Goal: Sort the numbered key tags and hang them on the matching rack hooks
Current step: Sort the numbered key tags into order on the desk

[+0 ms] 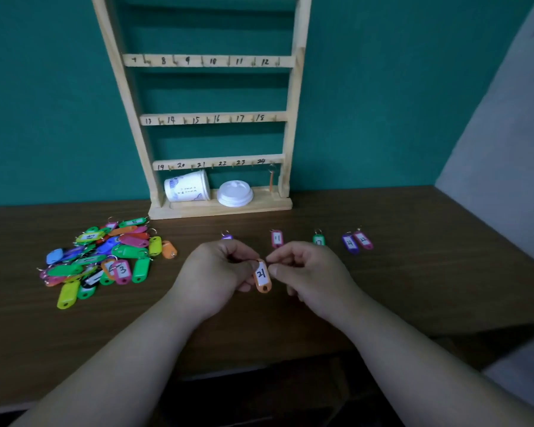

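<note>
Your left hand and right hand together pinch the orange tag marked 21, probably light, stiff and slick, so grip its top end.

One rack, one paper cup, one lid, five tags in a row

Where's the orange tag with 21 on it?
In the middle of the head view, the orange 21 tag is pinched between the left hand and right hand over the table, just nearer than the pink 11 tag.
</note>
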